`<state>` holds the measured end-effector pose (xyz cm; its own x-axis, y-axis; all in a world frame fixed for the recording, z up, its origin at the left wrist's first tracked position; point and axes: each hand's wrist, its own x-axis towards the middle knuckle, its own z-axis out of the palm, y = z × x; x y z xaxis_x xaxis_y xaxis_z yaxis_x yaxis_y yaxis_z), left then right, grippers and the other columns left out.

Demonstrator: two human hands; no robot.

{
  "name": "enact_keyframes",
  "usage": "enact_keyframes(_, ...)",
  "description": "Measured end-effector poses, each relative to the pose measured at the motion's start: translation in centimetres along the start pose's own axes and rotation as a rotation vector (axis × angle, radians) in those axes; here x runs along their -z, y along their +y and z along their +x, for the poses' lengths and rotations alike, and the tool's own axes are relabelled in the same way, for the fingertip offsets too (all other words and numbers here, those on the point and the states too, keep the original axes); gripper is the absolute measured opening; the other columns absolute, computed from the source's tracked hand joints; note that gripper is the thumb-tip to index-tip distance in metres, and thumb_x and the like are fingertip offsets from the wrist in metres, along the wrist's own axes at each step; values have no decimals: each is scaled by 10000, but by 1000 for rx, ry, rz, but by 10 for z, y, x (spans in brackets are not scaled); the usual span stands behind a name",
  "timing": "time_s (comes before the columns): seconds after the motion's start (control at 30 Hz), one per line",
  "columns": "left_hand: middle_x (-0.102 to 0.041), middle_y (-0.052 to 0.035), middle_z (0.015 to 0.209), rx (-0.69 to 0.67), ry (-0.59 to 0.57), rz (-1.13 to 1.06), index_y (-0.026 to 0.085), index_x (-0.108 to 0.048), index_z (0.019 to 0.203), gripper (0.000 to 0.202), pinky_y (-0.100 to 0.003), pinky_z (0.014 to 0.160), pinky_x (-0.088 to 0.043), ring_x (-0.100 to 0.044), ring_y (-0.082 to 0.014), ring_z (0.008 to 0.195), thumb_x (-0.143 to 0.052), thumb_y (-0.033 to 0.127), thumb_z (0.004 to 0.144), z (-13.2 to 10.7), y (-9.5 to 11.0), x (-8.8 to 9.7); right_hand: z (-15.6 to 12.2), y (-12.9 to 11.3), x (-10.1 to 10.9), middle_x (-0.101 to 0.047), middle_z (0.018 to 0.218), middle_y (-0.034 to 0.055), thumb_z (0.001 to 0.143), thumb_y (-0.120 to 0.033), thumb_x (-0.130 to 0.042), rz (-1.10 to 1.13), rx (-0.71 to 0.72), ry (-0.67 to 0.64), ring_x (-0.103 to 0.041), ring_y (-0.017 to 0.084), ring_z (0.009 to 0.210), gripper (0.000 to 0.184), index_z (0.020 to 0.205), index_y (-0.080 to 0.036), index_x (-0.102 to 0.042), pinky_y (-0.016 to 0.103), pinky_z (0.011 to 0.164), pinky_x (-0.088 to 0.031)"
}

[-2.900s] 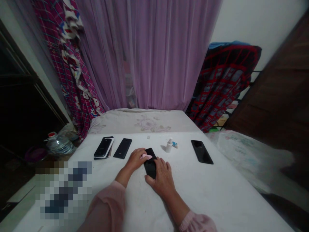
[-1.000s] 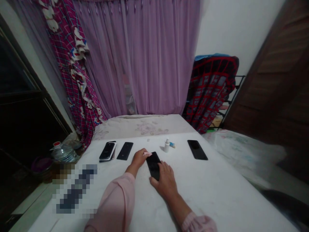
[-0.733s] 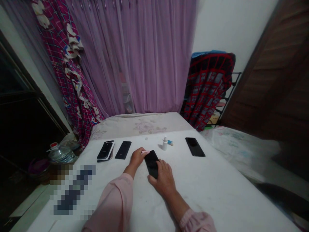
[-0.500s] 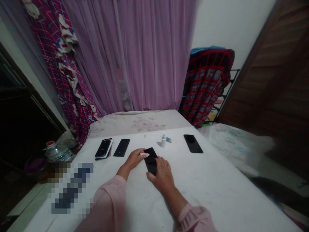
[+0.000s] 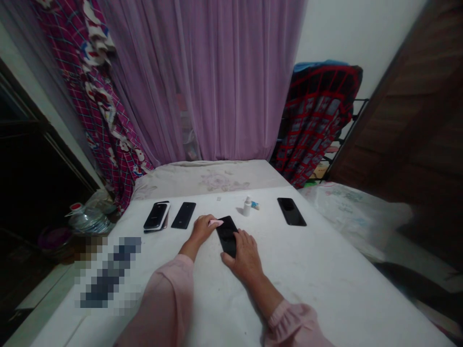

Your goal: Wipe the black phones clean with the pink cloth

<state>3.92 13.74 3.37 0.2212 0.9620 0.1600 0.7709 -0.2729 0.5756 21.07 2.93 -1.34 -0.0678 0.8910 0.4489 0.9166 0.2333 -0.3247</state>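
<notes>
So the left hand's fingers [image 5: 207, 223] are pinching a pink wipe [image 5: 216, 222], its tip now just off the corner of the black phone [image 5: 227, 236] instead of over it like earlier. The right hand's fingers [image 5: 242, 239] lie spread and flat on the phone, not gripping it. The phone sits on a white sheet [image 5: 318, 289], with other phones [image 5: 183, 215] and a small white bottle [image 5: 247, 207] farther ahead.

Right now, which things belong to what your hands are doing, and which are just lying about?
In use: left hand pinching a pink cloth; right hand resting on a black smartphone.

Lying about: stacked phones; a black phone; another black phone; a small white bottle; a small blue-and-white tube.
</notes>
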Motion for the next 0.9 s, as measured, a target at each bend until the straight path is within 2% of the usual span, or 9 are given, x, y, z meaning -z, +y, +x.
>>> enact_keyframes(0.17, -710, -24, 861, 106, 10, 98, 254, -717, 929, 183, -297, 800, -426, -630, -213, 906, -619, 383, 843, 13, 7, 0, 0, -6, 3, -524, 1387, 237, 740, -401, -650, 3, -35, 33, -441, 371, 1311, 674, 1299, -49, -517, 536, 1114, -283)
enact_keyframes(0.37, -732, -18, 858, 135, -26, 155, 271, -733, 928, 186, -292, 763, -410, -651, -217, 874, -630, 398, 840, 25, 16, 4, 2, -9, 6, -535, 1378, 222, 736, -410, -654, 30, -43, 37, -450, 361, 1302, 670, 1301, -75, -518, 532, 1111, -288)
enact_keyframes(0.5, -736, -31, 878, 113, -19, 163, 264, -740, 949, 222, -289, 772, -407, -647, -216, 897, -618, 426, 858, 15, 18, 5, 3, -8, 6, -536, 1370, 232, 729, -403, -655, 48, -33, 41, -445, 363, 1303, 677, 1300, -68, -513, 537, 1105, -292)
enact_keyframes(0.7, -731, -3, 906, 23, -40, 142, 271, -730, 892, 224, -288, 815, -404, -638, -197, 941, -616, 462, 866, -8, 25, 6, 2, -7, 5, -542, 1362, 223, 716, -373, -651, 73, -33, 63, -454, 360, 1294, 662, 1299, -92, -510, 542, 1095, -303)
enact_keyframes(0.9, -710, 4, 1036, 19, -88, 158, 291, -737, 900, 199, -326, 907, -392, -614, -216, 1029, -669, 460, 820, -8, 28, 0, 1, -7, 4, -527, 1371, 233, 718, -372, -655, 75, -24, 66, -436, 364, 1309, 673, 1304, -80, -503, 549, 1103, -289)
